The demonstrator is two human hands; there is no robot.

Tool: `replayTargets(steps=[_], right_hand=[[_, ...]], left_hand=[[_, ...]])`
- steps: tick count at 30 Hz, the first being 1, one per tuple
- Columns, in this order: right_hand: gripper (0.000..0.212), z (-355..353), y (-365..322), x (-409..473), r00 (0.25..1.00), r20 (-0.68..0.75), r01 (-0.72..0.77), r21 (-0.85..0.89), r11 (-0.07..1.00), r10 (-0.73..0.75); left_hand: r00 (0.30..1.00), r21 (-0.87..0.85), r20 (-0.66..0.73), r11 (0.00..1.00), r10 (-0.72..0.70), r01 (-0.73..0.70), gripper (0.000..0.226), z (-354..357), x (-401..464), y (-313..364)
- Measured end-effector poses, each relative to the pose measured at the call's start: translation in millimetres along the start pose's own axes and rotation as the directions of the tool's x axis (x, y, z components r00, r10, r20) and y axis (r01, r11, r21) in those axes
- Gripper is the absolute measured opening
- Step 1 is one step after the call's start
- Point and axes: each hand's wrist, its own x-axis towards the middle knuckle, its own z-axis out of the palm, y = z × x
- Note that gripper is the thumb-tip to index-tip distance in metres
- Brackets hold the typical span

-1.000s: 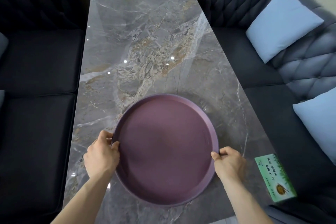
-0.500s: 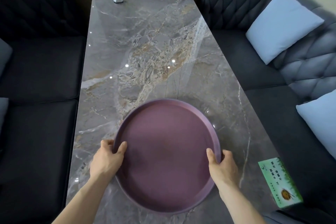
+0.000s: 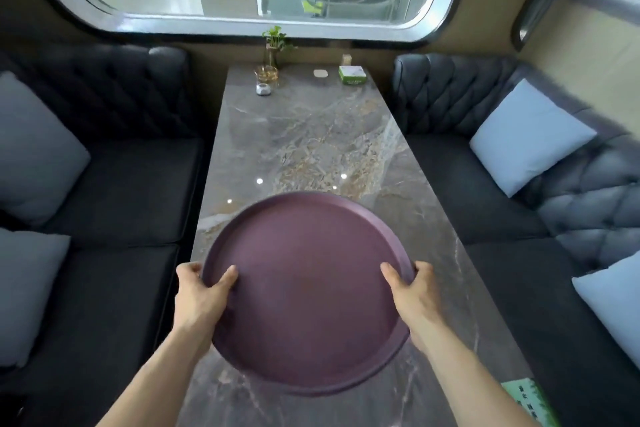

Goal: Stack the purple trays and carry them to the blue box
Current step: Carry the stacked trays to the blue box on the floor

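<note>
A round purple tray (image 3: pixel 308 291) hangs above the near end of the grey marble table (image 3: pixel 304 149), its near edge showing a second rim beneath, like a stack. My left hand (image 3: pixel 202 295) grips its left rim, thumb lying inside the tray. My right hand (image 3: pixel 410 291) grips the right rim the same way. No blue box is in view.
Dark tufted sofas (image 3: pixel 114 184) flank the table, with pale blue cushions (image 3: pixel 526 139) on both sides. At the table's far end stand a plant vase (image 3: pixel 272 52), a glass dish (image 3: pixel 266 73) and a green box (image 3: pixel 351 74). A green card (image 3: pixel 530 402) lies near right.
The tray has risen off the table in both hands. My view has tilted up, so the window and the sofa backs now show.
</note>
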Motion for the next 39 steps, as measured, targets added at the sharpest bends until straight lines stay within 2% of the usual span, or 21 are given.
replayTargets(steps=[3,7,12,18,23,28,33,39], right_hand=[[0.079,-6.3,-62.8,-15.4,0.989,0.023,0.149,-0.021,0.989,-0.149],[0.091,-19.8,-141.2,-46.2,0.945,0.040,0.323,0.032,0.946,-0.324],[0.095,-39.1,-218.9,-82.5,0.904,-0.011,0.428,0.065,0.902,-0.428],[0.099,-61.0,-269.5,-114.5,0.856,-0.083,0.516,0.095,0.851,-0.510],[0.097,-85.2,-281.2,-128.5,0.842,-0.143,0.534,0.093,0.840,-0.520],[0.093,-124.3,-269.2,-133.7,0.847,-0.192,0.518,0.087,0.851,-0.495],[0.095,-182.6,-236.3,-133.8,0.864,-0.242,0.475,0.099,0.875,-0.442],[0.089,-290.6,-175.4,-138.9,0.861,-0.374,0.407,0.105,0.907,-0.344]], left_hand=[[0.989,-0.059,-0.012,0.987,0.146,-0.147,0.077,-35.4,-5.3,50.4],[0.968,-0.166,-0.052,0.954,0.246,-0.251,0.074,-85.5,-15.3,111.3],[0.940,-0.265,-0.108,0.902,0.324,-0.341,0.072,-139.4,-30.0,176.2],[0.903,-0.328,-0.158,0.841,0.399,-0.429,0.071,-176.3,-51.6,223.1],[0.895,-0.340,-0.143,0.828,0.422,-0.445,0.075,-181.6,-70.8,241.4],[0.892,-0.354,-0.101,0.822,0.441,-0.447,0.074,-156.1,-95.8,252.0],[0.885,-0.366,-0.002,0.824,0.465,-0.433,0.074,-103.9,-127.1,260.6],[0.848,-0.391,0.153,0.820,0.507,-0.419,0.076,-7.5,-200.5,270.0]])
